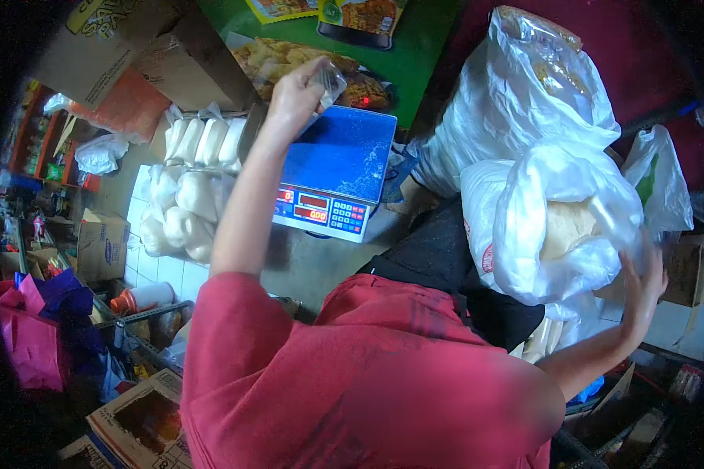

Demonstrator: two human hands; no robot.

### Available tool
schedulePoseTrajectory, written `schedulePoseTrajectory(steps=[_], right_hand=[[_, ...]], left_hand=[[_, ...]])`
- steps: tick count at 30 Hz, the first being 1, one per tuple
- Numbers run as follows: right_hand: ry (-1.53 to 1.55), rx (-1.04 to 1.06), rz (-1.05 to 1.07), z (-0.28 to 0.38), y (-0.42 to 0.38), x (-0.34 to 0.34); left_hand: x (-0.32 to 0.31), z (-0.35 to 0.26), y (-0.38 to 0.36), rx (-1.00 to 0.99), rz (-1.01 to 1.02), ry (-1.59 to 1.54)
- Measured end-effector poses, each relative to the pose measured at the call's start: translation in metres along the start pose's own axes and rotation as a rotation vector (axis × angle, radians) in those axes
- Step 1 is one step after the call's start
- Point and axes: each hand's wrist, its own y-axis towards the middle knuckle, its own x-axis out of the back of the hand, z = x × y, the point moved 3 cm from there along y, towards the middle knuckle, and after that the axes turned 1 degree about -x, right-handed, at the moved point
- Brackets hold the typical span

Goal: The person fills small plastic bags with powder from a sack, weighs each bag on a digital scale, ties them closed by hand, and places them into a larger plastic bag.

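My left hand is raised above the back left corner of a digital scale, its fingers closed on a piece of clear plastic. Nothing lies on the scale's blue platform, and its lower display reads 0.00. On the right, my right hand has its fingers apart at the outer side of an open white sack. The sack's plastic liner is folded outward around pale powder.
Filled clear bags of white powder are piled left of the scale, with more packs lined up behind. A taller white sack stands at the back right. Cardboard boxes and an orange-and-white container are at the left.
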Motion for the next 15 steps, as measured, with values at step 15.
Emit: schedulePoseTrajectory(steps=[15], right_hand=[[-0.111,-0.190,0.353,-0.034,-0.033,-0.111]], left_hand=[[-0.139,0.092,-0.081,-0.288,-0.053,0.603]])
